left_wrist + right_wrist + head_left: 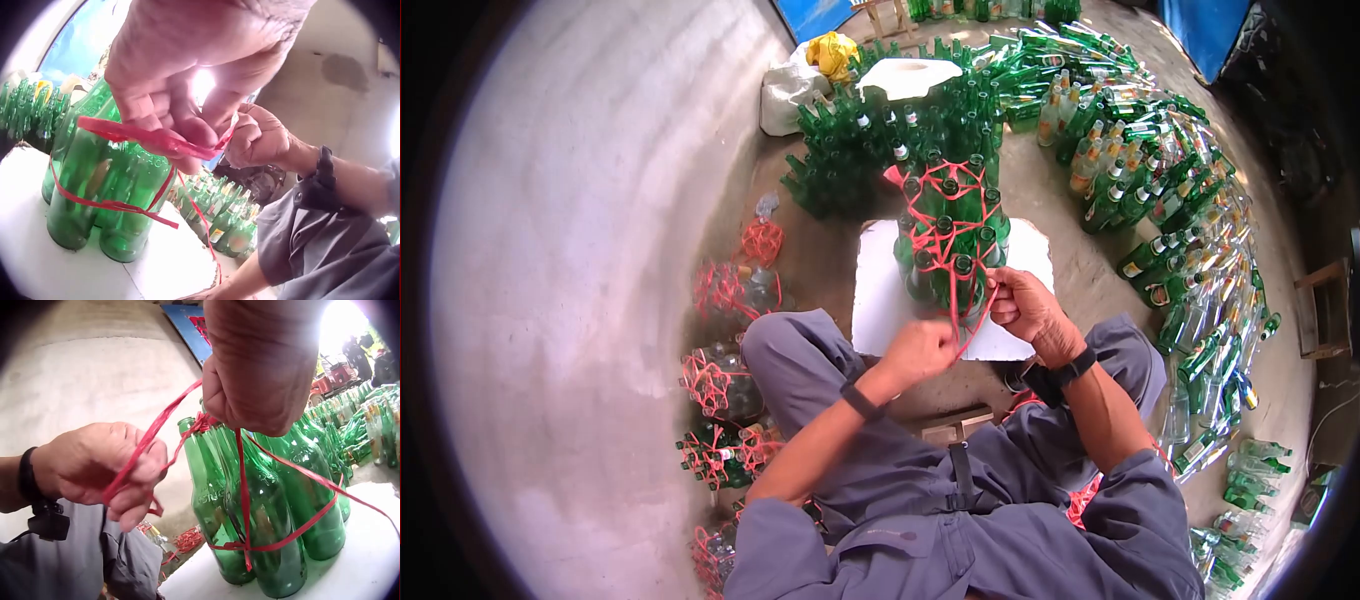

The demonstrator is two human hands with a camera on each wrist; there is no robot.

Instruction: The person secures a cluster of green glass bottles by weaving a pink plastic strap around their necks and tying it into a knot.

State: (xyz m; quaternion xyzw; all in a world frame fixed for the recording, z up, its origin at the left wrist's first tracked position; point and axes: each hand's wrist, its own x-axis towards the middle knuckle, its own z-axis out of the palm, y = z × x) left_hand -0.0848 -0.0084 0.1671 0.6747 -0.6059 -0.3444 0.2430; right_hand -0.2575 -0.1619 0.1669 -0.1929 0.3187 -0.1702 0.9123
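Note:
A cluster of green bottles (945, 225) stands upright on a white board (878, 300), with red strap (953, 295) laced around the necks and a band around the lower bodies. My left hand (920, 350), on the near left side of the bottles, pinches a loop of red strap (144, 134) between thumb and curled fingers. At the near right bottle necks, my right hand (1025, 305) has its fingers curled on the strap; in the right wrist view this hand (259, 381) hides its fingertips. A loose strap end (337, 494) trails to the right.
Many green bottles (840, 150) stand behind the board. A long heap of bottles (1200, 210) curves along the right side. Bundles tied in red strap (710, 380) lie by the wall (580, 300) at left. A white sack (785, 95) stands at the back left.

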